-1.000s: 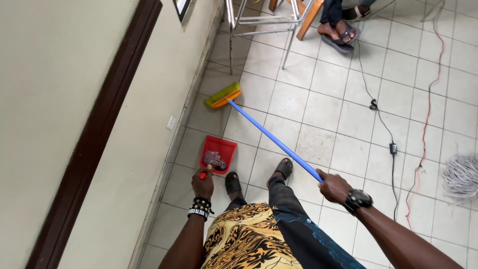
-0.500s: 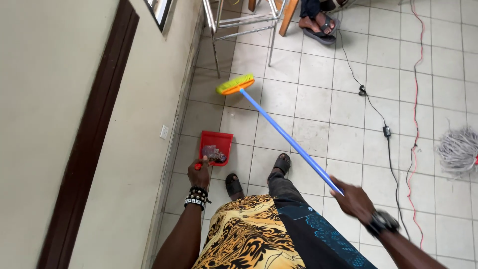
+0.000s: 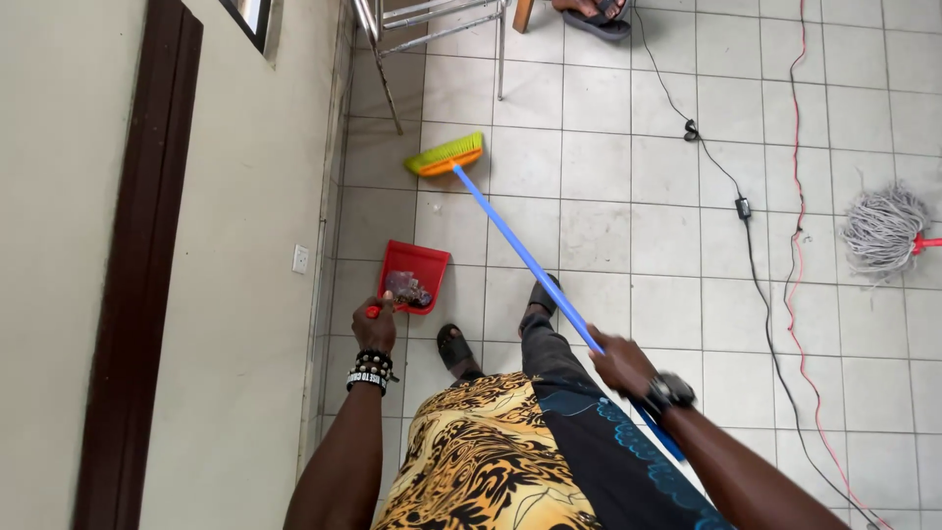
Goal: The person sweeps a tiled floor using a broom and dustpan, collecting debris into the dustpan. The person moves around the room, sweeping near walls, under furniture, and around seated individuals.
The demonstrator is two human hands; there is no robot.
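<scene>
- Left hand [image 3: 376, 326] is clenched round the short handle of the red dustpan [image 3: 416, 274], carrying it low beside the wall [image 3: 245, 245]; the pan hangs just above the tiled floor [image 3: 677, 226], with a small heap of sweepings [image 3: 405, 290] sitting at its back end, near the hand.
- Right hand [image 3: 618, 361] is wrapped round the blue handle of the broom [image 3: 520, 250], gripping a little below the top end; the shaft slants away forward and left; the green-and-orange head [image 3: 444, 156] lies out on the tiles, ahead of the dustpan and well apart from it.
- Sandalled feet [image 3: 496, 324] stand between pan and broom shaft, close to the wall.
- Doing this well, as I judge it: keep the dustpan level, or tipped slightly back toward the handle, so the heap stays in and does not slide off the open lip; a steady wrist counts for more than speed here.
- The one-handed broom grip is fine for carrying or a light drag; for a proper sweep I would want the head drawn in short strokes toward the pan's lip, bristles flat on the tile.
- Watch the surroundings: the metal chair legs [image 3: 432, 39] are just beyond the broom head; black and red cables [image 3: 775, 245] trail across the floor to the right; a grey mop head [image 3: 883, 229] lies further right; another person's sandalled foot [image 3: 594, 12] shows at the top edge; a wide swing could snag any of them.
</scene>
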